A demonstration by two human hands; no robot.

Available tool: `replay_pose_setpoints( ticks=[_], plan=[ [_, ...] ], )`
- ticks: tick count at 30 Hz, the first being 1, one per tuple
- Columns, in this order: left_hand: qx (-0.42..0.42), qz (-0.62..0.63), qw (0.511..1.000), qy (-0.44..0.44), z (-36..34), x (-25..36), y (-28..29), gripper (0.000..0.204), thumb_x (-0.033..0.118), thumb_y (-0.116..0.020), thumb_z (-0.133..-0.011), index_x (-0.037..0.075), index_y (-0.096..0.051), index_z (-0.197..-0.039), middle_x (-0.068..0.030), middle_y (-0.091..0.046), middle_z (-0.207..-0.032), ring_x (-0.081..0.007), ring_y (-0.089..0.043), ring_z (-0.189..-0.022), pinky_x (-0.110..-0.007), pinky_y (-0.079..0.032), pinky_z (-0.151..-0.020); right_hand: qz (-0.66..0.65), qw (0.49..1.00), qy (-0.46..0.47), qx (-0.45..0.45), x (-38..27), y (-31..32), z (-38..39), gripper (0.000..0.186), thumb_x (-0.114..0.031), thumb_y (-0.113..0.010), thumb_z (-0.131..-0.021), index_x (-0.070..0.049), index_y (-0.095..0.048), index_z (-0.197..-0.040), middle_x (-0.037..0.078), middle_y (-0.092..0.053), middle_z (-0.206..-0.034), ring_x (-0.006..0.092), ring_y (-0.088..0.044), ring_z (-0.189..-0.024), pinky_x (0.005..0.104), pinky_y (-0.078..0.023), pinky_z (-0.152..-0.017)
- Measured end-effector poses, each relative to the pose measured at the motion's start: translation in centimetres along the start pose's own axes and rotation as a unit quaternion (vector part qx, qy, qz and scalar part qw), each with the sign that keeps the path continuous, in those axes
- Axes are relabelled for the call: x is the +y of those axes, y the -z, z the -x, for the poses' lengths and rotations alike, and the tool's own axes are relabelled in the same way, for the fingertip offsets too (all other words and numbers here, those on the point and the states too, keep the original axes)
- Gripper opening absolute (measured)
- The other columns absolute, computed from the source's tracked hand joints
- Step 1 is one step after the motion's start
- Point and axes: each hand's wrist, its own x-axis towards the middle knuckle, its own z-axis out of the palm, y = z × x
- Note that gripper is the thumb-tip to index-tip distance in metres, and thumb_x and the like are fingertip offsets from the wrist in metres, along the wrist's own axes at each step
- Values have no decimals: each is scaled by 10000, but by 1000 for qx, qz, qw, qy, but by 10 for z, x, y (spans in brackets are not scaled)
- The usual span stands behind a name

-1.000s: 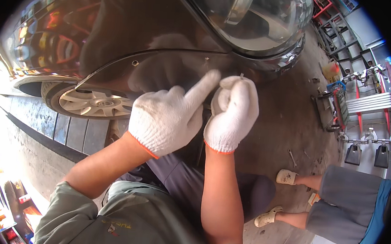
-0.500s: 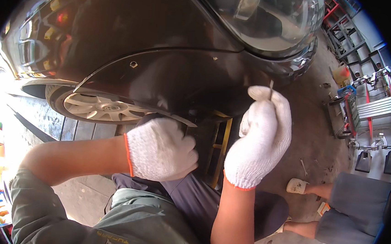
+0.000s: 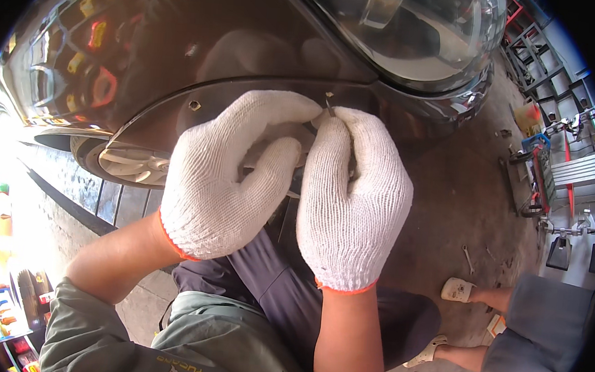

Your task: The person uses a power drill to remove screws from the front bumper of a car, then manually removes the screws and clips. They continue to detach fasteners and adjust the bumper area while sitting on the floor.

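Note:
My right gloved hand [image 3: 356, 197] is closed, with a thin, pointed metal piece [image 3: 329, 107] pinched between its fingertips. The tip of that piece is at a small chipped spot [image 3: 329, 95] on the dark car bumper [image 3: 263, 89]. What kind of tool it is cannot be made out. Beside it, my left gloved hand [image 3: 232, 174] has its thumb and forefinger spread apart, the forefinger reaching close to the metal piece. Its other fingers are mostly hidden. A second chipped spot [image 3: 194, 105] lies on the bumper further left.
The headlight [image 3: 421, 38] is above, and a wheel [image 3: 131, 164] shows at left. A person's leg in grey shorts [image 3: 544, 331] stands at right. A wrench [image 3: 468, 259] lies on the floor. Metal equipment [image 3: 575, 166] lines the right side.
My right hand has moved left with the thin metal piece, bringing it to the chipped spot. My left hand has risen toward it, its thumb and forefinger opening out.

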Motion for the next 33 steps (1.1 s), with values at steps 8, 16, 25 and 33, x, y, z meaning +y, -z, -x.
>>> replay_pose_setpoints(
  ticks=[8,16,25,33],
  plan=[
    [-27,-105,986,-128,-7,-19,7,413,-91,-565,-1016,-70,-702,-1405,-226,-798,-1239,-274,-799,-1141,-353,-614,-990,17,999,-48,1,-3,-9,1,139,-83,-649,-1079,21,-741,-1080,188,-745,-882,314,-739,-771,377,-574,-726],
    [-46,-123,980,-147,-11,-23,12,407,-100,-573,-1017,-93,-696,-1405,-265,-786,-1284,-345,-799,-1170,-374,-610,-1012,56,998,-11,12,4,-16,-2,92,-68,-690,-1033,0,-738,-1071,201,-744,-851,367,-762,-747,399,-588,-674],
    [-99,-69,986,-114,-18,-19,24,405,-66,-585,-1034,-97,-664,-1430,-276,-757,-1345,-384,-782,-1216,-389,-602,-1040,143,985,-86,-46,-31,-13,-13,151,-53,-649,-1034,58,-740,-1080,222,-754,-880,357,-771,-772,403,-602,-718],
    [-117,-62,983,-125,-21,-17,29,473,-144,-557,-963,-101,-664,-1421,-271,-769,-1293,-361,-805,-1154,-381,-626,-1006,54,998,-16,-12,-11,-15,8,307,-82,-711,-1009,84,-709,-1268,231,-742,-1174,339,-744,-1035,392,-601,-887]
  ],
)
